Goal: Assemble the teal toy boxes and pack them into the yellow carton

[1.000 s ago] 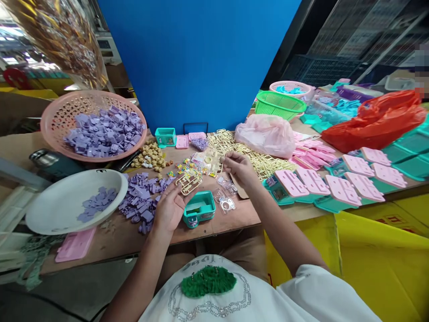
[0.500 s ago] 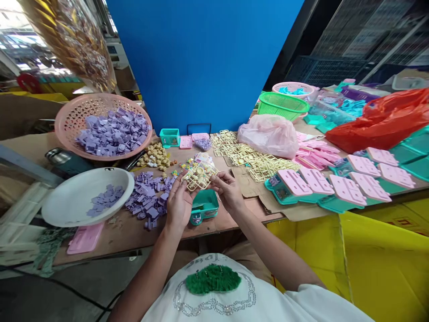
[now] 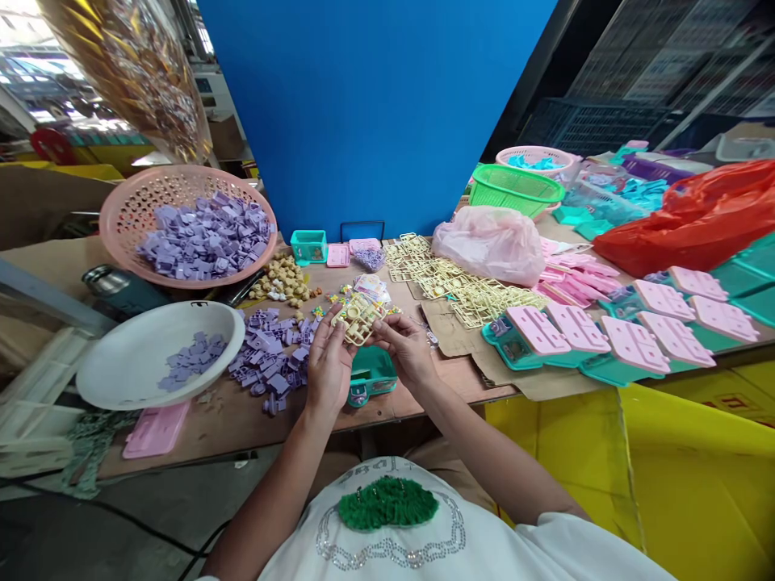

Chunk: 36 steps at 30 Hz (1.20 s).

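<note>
Both my hands hold a cream plastic frame of small toy parts [image 3: 357,316] above the table. My left hand [image 3: 330,363] grips its left side and my right hand [image 3: 404,349] pinches its right edge. Just below them an open teal toy case [image 3: 374,376] sits on the brown table [image 3: 230,420]. A loose heap of purple pieces [image 3: 270,359] lies to the left of my left hand. More cream frames [image 3: 460,290] are spread behind my right hand.
A white bowl [image 3: 127,355] and a pink basket [image 3: 121,218] hold purple pieces at left. Pink-lidded teal cases [image 3: 605,343] line the right side, near a pink bag [image 3: 490,242], a red bag [image 3: 690,222] and a green basket [image 3: 514,187]. A blue wall stands behind.
My right hand came back from the far pile of cream frames and joined my left hand. The cream frame rose from my left palm, and both hands now hold it over the teal case.
</note>
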### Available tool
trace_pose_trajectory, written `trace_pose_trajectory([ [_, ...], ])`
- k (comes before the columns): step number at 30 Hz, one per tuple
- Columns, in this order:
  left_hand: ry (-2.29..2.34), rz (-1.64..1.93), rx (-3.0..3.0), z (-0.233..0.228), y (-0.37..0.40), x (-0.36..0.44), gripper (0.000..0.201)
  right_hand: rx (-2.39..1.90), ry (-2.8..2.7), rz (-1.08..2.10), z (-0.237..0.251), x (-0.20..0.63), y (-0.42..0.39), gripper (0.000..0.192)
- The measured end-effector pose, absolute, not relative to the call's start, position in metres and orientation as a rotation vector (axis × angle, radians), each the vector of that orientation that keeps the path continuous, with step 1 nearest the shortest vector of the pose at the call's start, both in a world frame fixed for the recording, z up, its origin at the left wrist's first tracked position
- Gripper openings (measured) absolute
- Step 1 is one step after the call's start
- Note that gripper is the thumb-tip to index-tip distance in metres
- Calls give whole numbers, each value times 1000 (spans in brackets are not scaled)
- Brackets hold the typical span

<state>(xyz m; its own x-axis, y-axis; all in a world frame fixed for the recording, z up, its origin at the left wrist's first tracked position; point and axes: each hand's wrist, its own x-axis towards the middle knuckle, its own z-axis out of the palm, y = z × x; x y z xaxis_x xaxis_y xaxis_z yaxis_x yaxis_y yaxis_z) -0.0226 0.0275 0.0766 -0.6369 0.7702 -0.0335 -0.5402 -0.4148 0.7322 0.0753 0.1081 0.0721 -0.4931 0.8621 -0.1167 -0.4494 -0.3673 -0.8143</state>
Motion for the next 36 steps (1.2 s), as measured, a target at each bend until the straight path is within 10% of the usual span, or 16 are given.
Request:
trace_pose_trajectory([
  [13, 1042, 2050, 383, 79, 27, -34, 39, -631, -1218, 1835, 67, 89, 119, 47],
  [23, 1102, 2031, 323, 91, 11, -51, 30, -1340, -2182, 409, 52, 164, 225, 17],
  [36, 1134, 2007, 251, 92, 3, -52, 38, -1560, -1995, 495, 50, 143, 295, 27],
])
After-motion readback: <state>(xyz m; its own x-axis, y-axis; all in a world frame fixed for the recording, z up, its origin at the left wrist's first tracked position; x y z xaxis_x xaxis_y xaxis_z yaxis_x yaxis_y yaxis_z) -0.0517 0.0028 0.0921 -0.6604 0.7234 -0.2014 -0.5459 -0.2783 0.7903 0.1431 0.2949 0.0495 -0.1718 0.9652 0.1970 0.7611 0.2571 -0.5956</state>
